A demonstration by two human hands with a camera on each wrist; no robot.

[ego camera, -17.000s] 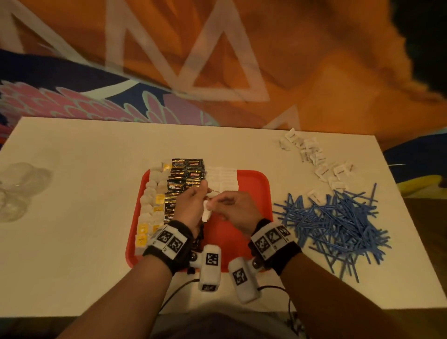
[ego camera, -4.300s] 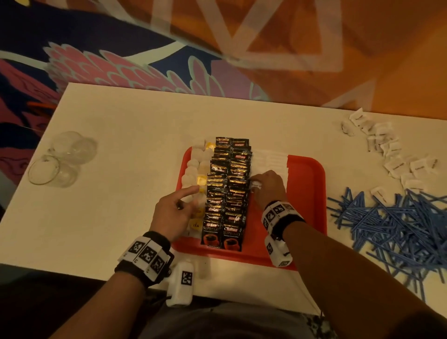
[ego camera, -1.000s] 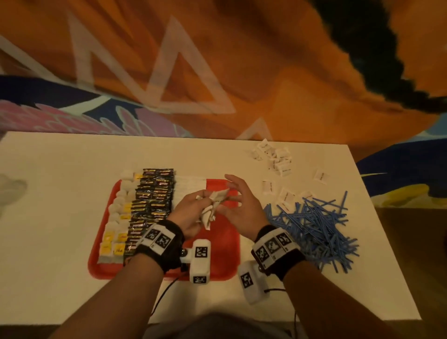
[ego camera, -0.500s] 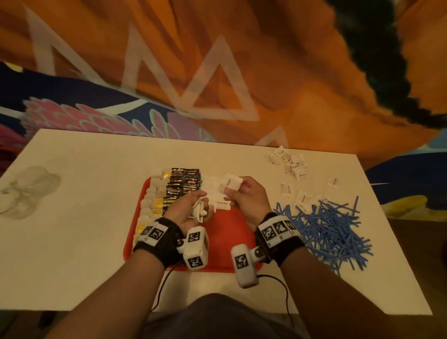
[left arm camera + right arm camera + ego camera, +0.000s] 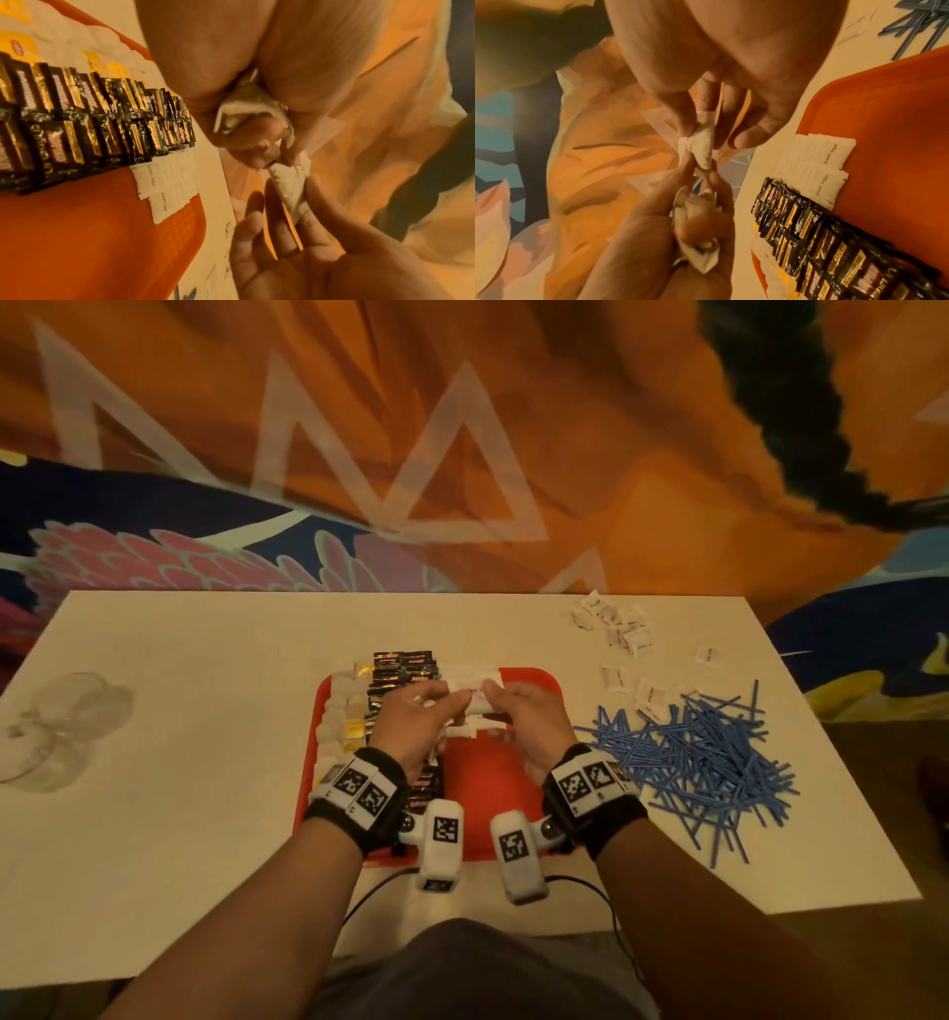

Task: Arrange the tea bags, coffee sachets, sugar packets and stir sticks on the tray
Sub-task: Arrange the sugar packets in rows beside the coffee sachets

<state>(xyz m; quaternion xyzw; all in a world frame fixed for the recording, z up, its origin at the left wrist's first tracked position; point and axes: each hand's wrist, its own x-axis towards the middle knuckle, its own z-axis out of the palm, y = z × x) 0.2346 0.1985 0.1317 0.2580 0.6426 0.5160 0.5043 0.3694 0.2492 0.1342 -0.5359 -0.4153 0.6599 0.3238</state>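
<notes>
A red tray (image 5: pixel 534 683) holds a left column of tea bags (image 5: pixel 339 716), two rows of black-gold coffee sachets (image 5: pixel 405 667) and a row of white sugar packets (image 5: pixel 472 672). Both hands hover over the tray, fingertips together. My left hand (image 5: pixel 436 708) grips a crumpled bundle of sugar packets (image 5: pixel 246 109) in its palm. Its fingertips and those of my right hand (image 5: pixel 500 706) pinch one white sugar packet (image 5: pixel 703 148) between them. Blue stir sticks (image 5: pixel 688 752) lie heaped on the table to the right of the tray.
Loose sugar packets (image 5: pixel 624 629) are scattered at the table's far right, with a few more near the sticks. Clear glasses (image 5: pixel 56 726) stand at the left edge. Cables trail from the wrist cameras over the near table edge. The tray's right half (image 5: pixel 77 243) is bare.
My right hand has come back from the sugar row on the tray to my left hand. It now pinches a packet at the left hand's bundle. The left hand still holds the bundle.
</notes>
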